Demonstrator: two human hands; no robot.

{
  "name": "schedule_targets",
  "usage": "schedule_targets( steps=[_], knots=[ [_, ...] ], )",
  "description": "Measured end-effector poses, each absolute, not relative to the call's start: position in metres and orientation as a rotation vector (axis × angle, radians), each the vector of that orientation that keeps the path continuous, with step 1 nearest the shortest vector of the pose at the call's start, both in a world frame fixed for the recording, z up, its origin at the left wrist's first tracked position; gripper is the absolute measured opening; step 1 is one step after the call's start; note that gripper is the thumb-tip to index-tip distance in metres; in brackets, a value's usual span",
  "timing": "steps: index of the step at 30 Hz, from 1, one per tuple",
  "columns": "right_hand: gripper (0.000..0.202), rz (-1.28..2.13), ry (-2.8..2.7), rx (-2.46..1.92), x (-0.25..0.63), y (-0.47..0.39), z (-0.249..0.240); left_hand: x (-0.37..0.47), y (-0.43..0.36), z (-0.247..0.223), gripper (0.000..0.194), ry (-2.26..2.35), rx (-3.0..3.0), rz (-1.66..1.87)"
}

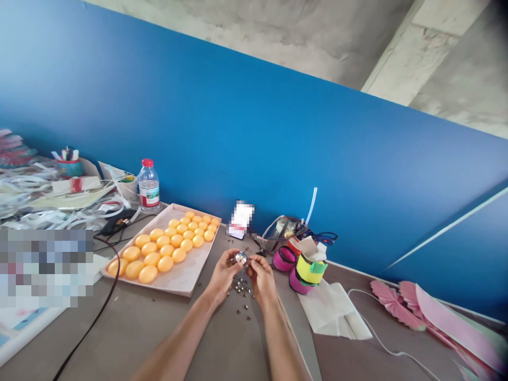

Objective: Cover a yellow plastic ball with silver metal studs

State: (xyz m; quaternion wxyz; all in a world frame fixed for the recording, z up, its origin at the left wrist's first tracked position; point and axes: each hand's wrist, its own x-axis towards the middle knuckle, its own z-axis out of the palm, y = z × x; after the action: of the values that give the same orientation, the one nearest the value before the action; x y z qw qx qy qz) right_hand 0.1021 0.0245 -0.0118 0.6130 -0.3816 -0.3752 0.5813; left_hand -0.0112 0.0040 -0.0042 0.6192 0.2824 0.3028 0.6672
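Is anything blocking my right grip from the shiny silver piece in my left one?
Nothing visible: the right grip is right beside the shiny silver piece in the left grip. Loose metal bits lie on the tabletop, outside that gap.

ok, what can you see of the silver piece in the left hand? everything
The silver piece is small, roundish and mirror-bright, metallic in look, with light and dark reflections across the face turned toward the camera. The left hand grips it between thumb and fingers, partly covering its edge. The right hand has its fingertips close at its right side; contact is unclear. Small shiny bits lie scattered on the tabletop near the hands. Its finer parts are too small to make out.
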Motion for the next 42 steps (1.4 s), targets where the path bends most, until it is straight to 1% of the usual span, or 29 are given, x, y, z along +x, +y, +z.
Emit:
schedule_targets(
  steps=[7,13,18,23,28,34,35,39,42],
  knots=[
    [0.017,1.351,-0.858,-0.852,0.102,0.026,-0.015,-0.011,0.004,-0.007,0.038,0.869,0.822,1.567],
    [0.018,1.393,-0.823,-0.868,0.100,0.024,-0.012,-0.009,0.001,-0.007,0.053,0.884,0.831,1.668],
    [0.017,1.439,-0.817,-0.871,0.099,0.023,-0.010,-0.009,-0.004,-0.004,0.054,0.946,0.917,1.682],
    [0.015,1.455,-0.810,-0.862,0.099,0.022,-0.009,-0.010,-0.007,0.000,0.049,1.044,1.015,1.709],
    [0.015,1.484,-0.789,-0.854,0.098,0.021,-0.007,-0.012,-0.008,0.003,0.033,0.997,1.035,1.686],
    [0.015,1.525,-0.781,-0.794,0.098,0.019,-0.005,-0.011,0.000,-0.004,0.024,0.941,0.869,1.624],
    [0.016,1.534,-0.766,-0.782,0.098,0.019,-0.005,-0.010,0.002,-0.006,0.026,0.941,0.830,1.597],
    [0.020,1.557,-0.719,-0.736,0.098,0.017,-0.002,-0.008,0.008,-0.014,0.045,0.869,0.700,1.558],
    [0.018,1.588,-0.737,-0.687,0.097,0.016,-0.001,-0.008,0.009,-0.017,0.049,0.815,0.650,1.548]
  ],
)
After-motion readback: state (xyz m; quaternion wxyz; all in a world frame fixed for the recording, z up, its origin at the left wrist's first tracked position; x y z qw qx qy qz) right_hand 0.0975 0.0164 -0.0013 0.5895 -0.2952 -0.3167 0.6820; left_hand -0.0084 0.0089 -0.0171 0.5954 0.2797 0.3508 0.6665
